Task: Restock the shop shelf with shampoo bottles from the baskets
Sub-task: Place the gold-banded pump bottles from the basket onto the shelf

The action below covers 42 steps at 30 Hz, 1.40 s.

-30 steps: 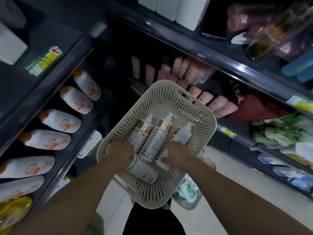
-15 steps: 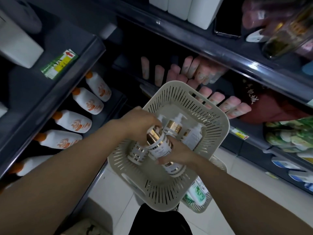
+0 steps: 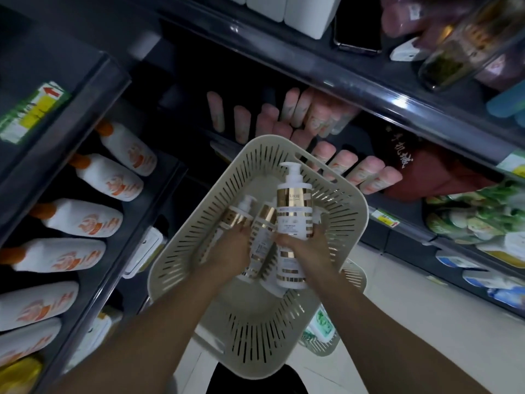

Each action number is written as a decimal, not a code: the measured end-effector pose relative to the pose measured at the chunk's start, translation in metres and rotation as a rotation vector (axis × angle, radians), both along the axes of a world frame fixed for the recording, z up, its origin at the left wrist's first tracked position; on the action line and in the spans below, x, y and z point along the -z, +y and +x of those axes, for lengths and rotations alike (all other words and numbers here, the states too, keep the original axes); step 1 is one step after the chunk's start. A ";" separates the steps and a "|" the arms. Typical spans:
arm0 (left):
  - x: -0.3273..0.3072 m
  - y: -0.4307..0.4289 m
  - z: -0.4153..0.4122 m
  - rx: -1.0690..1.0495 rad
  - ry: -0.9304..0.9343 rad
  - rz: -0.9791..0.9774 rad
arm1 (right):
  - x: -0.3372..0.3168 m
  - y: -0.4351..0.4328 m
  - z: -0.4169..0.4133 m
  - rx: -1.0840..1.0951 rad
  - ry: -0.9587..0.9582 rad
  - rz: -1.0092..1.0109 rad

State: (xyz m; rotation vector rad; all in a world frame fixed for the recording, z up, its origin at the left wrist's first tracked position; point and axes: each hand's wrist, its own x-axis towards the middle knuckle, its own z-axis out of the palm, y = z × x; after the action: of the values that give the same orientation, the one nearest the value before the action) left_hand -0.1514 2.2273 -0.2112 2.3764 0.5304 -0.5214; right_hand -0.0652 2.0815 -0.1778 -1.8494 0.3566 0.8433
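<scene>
A beige slotted basket [image 3: 338, 200] is in front of me between the shelves, with several white, gold-banded pump shampoo bottles in it. My right hand [image 3: 306, 248] grips one such bottle [image 3: 294, 209] upright above the basket, and a second bottle [image 3: 289, 271] lies under its palm. My left hand [image 3: 230, 251] reaches into the basket, fingers closed over a lying bottle [image 3: 262, 228]. Another bottle [image 3: 238, 214] lies just left of it.
The dark shelf [image 3: 93, 155] on the left carries white bottles with orange caps [image 3: 85, 217]. Pink tubes [image 3: 315, 115] fill the shelf ahead; green packets [image 3: 477, 214] lie right. A second basket [image 3: 353, 282] with a green-labelled bottle [image 3: 321, 325] sits beneath the first.
My right hand has raised a bottle upright above the basket. My left hand has dropped from mid-air back down onto the bottles lying in the basket.
</scene>
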 end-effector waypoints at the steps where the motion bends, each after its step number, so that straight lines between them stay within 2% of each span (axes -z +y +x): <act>1: 0.012 -0.007 0.001 -0.010 0.045 -0.028 | 0.002 0.001 0.001 -0.008 -0.018 -0.024; 8: 0.048 -0.032 0.024 -0.264 0.082 -0.082 | 0.014 0.004 0.011 -0.046 -0.030 -0.057; 13: 0.048 -0.047 0.033 -0.265 0.204 -0.026 | 0.014 0.004 0.012 -0.037 -0.003 -0.019; 17: 0.051 -0.041 0.034 -0.320 0.233 -0.168 | 0.008 0.005 0.014 -0.005 0.070 0.053; 21: 0.045 -0.032 0.024 -0.274 0.267 -0.195 | 0.002 0.004 0.014 0.000 0.098 0.097; 23: 0.038 -0.030 0.013 -0.322 0.264 -0.295 | -0.002 0.003 0.012 -0.014 0.096 0.109; 25: 0.030 -0.027 -0.002 -0.490 0.246 -0.531 | -0.009 0.002 0.009 -0.033 0.097 0.137; 27: 0.019 -0.025 -0.017 -0.619 0.248 -0.677 | -0.019 0.001 0.007 -0.051 0.095 0.175; 35: -0.059 -0.030 -0.055 -0.757 0.069 -0.835 | -0.061 -0.005 -0.009 -0.188 0.066 0.232; 42: -0.129 -0.031 -0.092 -0.945 -0.119 -0.834 | -0.115 -0.004 -0.022 -0.318 0.126 0.374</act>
State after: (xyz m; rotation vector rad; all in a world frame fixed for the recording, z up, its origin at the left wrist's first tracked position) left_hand -0.2435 2.1961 -0.0823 1.1679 1.0367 -0.1045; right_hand -0.0875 2.0773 -0.0628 -1.5255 -0.0239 1.1610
